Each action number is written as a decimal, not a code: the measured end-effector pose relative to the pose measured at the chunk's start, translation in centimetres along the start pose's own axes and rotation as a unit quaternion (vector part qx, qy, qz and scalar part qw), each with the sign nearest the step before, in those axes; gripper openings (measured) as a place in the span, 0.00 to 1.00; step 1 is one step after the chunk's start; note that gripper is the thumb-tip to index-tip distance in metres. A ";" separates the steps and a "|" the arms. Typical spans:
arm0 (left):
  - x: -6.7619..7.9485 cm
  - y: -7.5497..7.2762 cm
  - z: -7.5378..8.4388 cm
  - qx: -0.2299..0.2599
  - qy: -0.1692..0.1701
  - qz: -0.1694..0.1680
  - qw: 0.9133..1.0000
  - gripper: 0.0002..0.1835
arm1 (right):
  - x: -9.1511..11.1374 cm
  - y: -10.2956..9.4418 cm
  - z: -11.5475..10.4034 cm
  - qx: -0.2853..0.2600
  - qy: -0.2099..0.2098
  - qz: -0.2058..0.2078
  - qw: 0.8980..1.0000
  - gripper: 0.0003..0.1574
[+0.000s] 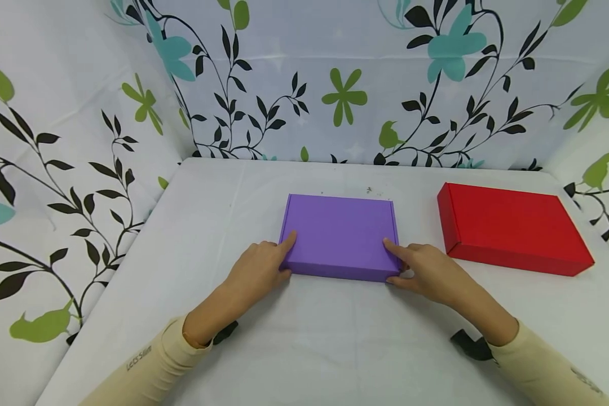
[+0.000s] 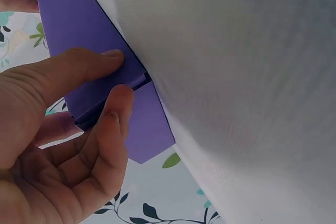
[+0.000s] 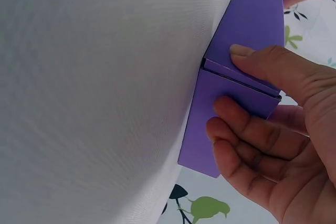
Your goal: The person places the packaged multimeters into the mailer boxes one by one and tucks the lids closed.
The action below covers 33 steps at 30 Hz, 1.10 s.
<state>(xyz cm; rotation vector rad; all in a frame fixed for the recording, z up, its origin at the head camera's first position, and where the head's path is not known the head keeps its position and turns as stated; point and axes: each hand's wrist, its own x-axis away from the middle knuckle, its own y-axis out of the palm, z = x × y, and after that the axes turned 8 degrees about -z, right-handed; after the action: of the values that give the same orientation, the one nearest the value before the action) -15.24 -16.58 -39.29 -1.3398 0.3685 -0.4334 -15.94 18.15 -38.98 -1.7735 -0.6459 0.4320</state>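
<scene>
A flat, closed purple cardboard box (image 1: pixel 340 237) lies on the white table in the head view. My left hand (image 1: pixel 256 268) grips its near left corner, index finger on the top and thumb at the front face. At the near right corner, my right hand (image 1: pixel 428 270) holds it the same way. In the left wrist view the thumb (image 2: pixel 89 66) presses the front face while the other fingers curl by the side panel (image 2: pixel 149 124). The right wrist view shows the right thumb (image 3: pixel 273 66) on the front and bent fingertips against the side panel (image 3: pixel 197 124).
A closed red cardboard box (image 1: pixel 512 225) lies to the right of the purple one, beyond the right hand. Behind and at both sides of the white-covered table (image 1: pixel 325 344) hangs cloth (image 1: pixel 294 51) printed with leaves and flowers.
</scene>
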 end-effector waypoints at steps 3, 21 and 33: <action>0.0 -0.1 -0.1 0.009 -0.008 0.006 1.000 0.40 | -0.1 0.0 -0.1 0.003 -0.002 0.005 1.000 0.47; -0.1 0.2 -0.3 0.000 -0.019 0.017 1.000 0.40 | -0.3 0.1 -0.4 0.012 0.003 0.007 1.000 0.47; 0.3 0.0 -0.2 -0.008 -0.041 0.003 0.999 0.40 | -0.7 0.4 -0.6 0.026 -0.012 0.014 0.999 0.46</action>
<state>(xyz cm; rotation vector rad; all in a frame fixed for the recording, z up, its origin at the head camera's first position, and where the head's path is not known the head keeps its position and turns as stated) -15.06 -16.96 -39.31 -1.3667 0.3084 -0.3690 -16.05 17.15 -39.23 -1.7314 -0.6226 0.4850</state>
